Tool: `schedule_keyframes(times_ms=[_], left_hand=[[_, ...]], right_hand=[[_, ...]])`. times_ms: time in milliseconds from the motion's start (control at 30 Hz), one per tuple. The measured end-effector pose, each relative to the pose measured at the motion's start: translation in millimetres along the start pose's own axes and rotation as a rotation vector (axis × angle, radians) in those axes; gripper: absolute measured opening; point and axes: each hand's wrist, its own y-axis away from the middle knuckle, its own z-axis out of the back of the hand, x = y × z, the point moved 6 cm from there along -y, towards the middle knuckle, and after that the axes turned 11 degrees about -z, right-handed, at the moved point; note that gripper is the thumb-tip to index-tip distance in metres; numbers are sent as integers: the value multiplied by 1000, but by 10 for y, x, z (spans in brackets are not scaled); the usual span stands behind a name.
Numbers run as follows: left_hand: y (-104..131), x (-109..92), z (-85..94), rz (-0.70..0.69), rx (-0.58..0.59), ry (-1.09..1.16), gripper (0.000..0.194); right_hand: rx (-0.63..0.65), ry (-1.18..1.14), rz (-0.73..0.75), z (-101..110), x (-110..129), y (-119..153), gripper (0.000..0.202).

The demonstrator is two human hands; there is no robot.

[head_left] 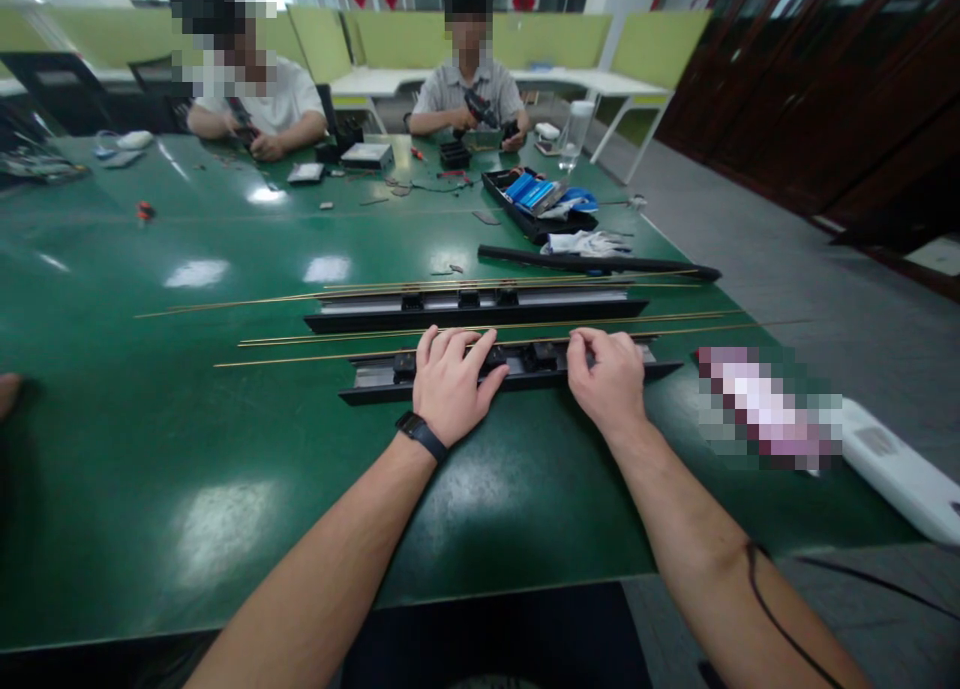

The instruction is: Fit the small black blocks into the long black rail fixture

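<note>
My left hand (457, 381) rests with fingers spread over the nearer black channel rail (517, 381), a wristwatch on its wrist. Thumb and fingers of my right hand (606, 371) are closed in a pinch at the back edge of that rail, by a thin brass-coloured rod (315, 360). What lies between the fingertips is too small to make out fully. Small black blocks (538, 355) sit inside the rail's channel. Just behind, two more thin rods (292, 341) lie on the table. Farther back is a second black rail (480, 315) with similar blocks and several rods along it.
A black tube (600, 262) and white gloves (585, 244) lie behind the rails. Beyond stands a black tray (525, 219) with blue packets. At right are a blurred pink item (757, 404) and a white device (896, 469). Two people sit across the green table (247, 529).
</note>
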Motion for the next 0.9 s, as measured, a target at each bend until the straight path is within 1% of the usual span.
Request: schedule_keyframes(times_ms=[100, 233, 333, 500, 733, 800, 900], left_hand=[[0, 0, 0, -2, -2, -7, 45], [3, 4, 0, 3, -7, -4, 47], [4, 9, 3, 10, -15, -4, 47], [3, 6, 3, 12, -4, -15, 41], [6, 3, 8, 3, -14, -17, 43], [7, 4, 7, 2, -10, -16, 43], [9, 9, 3, 7, -2, -13, 44]], right_hand=[[-13, -14, 1, 7, -2, 0, 31], [-70, 24, -109, 51, -116, -46, 31], [-76, 58, -158, 59, -173, -71, 32], [-68, 74, -125, 43, -140, -59, 32], [-23, 16, -24, 24, -9, -13, 30], [-26, 20, -38, 28, -17, -19, 30], [-45, 47, -100, 39, -81, -47, 30]])
